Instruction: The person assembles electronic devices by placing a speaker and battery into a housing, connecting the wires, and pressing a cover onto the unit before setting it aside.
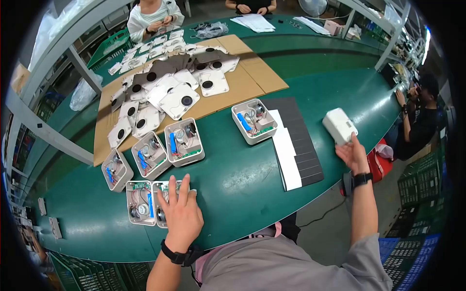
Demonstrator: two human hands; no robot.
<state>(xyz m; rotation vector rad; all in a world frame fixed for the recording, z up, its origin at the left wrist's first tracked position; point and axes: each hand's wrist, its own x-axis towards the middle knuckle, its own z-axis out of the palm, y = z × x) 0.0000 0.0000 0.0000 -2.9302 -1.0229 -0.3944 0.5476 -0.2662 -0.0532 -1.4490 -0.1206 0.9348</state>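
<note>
Where right hand (353,154) touches, white box (339,125)

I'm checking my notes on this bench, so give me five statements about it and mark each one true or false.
1. The left hand is over an open white box. True.
2. The right hand is at a blue box. False: the box at the right hand is white.
3. Brown cardboard lies under the heap of white panels. True.
4. Both wrists are bare. False: each wears a black band.
5. The box nearest the black sheets is empty. False: this box holds a blue cylinder, a green board and wires.
</note>
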